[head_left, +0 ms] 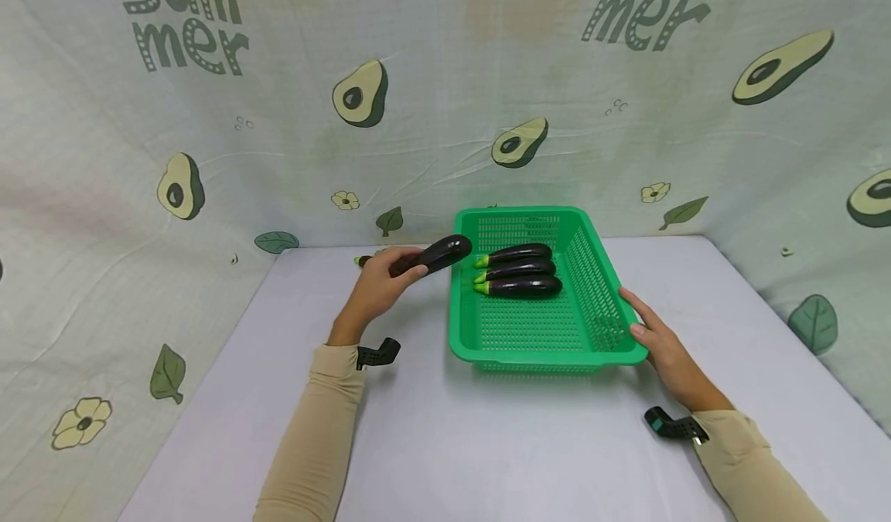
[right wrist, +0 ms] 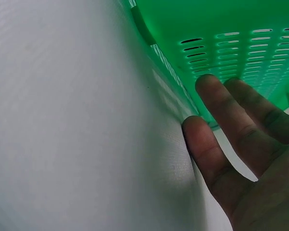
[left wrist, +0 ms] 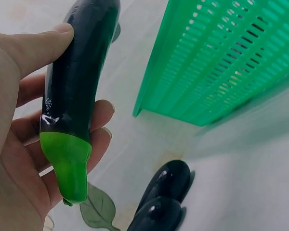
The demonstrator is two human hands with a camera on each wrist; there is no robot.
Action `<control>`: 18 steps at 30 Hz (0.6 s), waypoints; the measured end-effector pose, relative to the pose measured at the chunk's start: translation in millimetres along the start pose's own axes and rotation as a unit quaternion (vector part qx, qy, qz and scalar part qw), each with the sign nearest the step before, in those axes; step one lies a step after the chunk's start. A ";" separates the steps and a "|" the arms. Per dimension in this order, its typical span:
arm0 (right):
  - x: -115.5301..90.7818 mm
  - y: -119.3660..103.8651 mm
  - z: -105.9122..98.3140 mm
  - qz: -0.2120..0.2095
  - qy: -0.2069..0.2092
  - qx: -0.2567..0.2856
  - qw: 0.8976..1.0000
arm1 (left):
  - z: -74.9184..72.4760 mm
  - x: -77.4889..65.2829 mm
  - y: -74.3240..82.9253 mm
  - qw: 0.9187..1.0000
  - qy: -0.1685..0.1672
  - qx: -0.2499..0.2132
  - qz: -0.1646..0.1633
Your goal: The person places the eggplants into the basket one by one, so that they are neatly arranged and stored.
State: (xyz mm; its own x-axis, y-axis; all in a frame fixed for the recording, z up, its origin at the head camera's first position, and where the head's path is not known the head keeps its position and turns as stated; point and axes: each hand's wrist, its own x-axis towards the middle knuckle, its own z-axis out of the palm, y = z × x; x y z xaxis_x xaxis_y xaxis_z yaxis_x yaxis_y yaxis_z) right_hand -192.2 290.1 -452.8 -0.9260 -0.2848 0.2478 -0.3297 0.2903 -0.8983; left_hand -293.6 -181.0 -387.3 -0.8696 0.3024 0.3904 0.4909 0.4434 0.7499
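My left hand [head_left: 379, 286] holds a dark purple eggplant [head_left: 445, 252] just left of the green basket [head_left: 462, 321], its rounded end reaching the basket's left rim. In the left wrist view, the thumb lies across the held eggplant [left wrist: 74, 91] and the fingers curl behind it, near its bright green cap. Inside the basket, three eggplants [head_left: 522, 287] lie side by side, stems to the left. At the basket's right side, my right hand [head_left: 661, 348] grips the rim, thumb on top. Its fingers [right wrist: 231, 113] touch the slotted outer wall in the right wrist view.
More eggplants [left wrist: 166, 183] lie on the white tabletop [head_left: 445, 445], mostly hidden behind the left hand in the head view. A cloth [head_left: 431, 66] printed with avocados and leaves hangs behind the table and along its sides.
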 end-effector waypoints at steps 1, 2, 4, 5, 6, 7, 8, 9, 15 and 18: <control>0.0 0.1 0.0 0.001 0.000 -0.001 1.000 | 0.9 0.4 1.6 1.000 -0.002 0.000 0.002; 0.1 -0.2 0.1 0.003 -0.001 -0.003 1.000 | 2.0 0.8 3.0 1.000 -0.004 0.000 0.005; -0.2 0.0 0.2 0.006 0.000 -0.006 1.000 | 4.0 1.4 5.0 1.000 -0.008 0.002 0.006; -0.4 -0.2 0.4 0.007 0.001 -0.007 1.000 | 5.0 1.7 5.9 1.000 -0.011 0.004 0.007; -0.5 -0.1 0.4 0.009 0.001 -0.006 1.000 | 5.8 1.7 6.9 1.000 -0.013 0.007 0.008; -0.7 -0.5 0.6 0.009 0.000 -0.006 1.000 | 6.5 1.7 8.3 1.000 -0.014 0.009 0.008; -0.8 -0.7 0.7 0.009 0.000 -0.006 1.000 | 7.2 1.5 9.4 1.000 -0.015 0.011 0.009; -0.8 -0.6 0.6 0.009 0.001 -0.008 1.000 | 7.9 1.3 10.7 1.000 -0.016 0.014 0.010; -0.3 -2.2 0.7 0.002 -0.002 -0.009 1.000 | 13.3 1.0 19.1 0.999 -0.028 0.023 0.025; 0.4 -2.8 0.2 0.004 -0.002 -0.011 1.000 | 16.3 1.4 22.3 0.998 -0.036 0.030 0.031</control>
State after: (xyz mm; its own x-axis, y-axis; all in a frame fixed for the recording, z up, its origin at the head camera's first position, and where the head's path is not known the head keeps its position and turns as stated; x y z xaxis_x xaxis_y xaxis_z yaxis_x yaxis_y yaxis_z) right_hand -191.6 289.0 -450.2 -0.9280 -0.2864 0.2385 -0.3258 0.3126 -0.8923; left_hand -283.0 -157.0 -378.8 -0.8319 0.3904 0.3945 0.5485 0.4703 0.6914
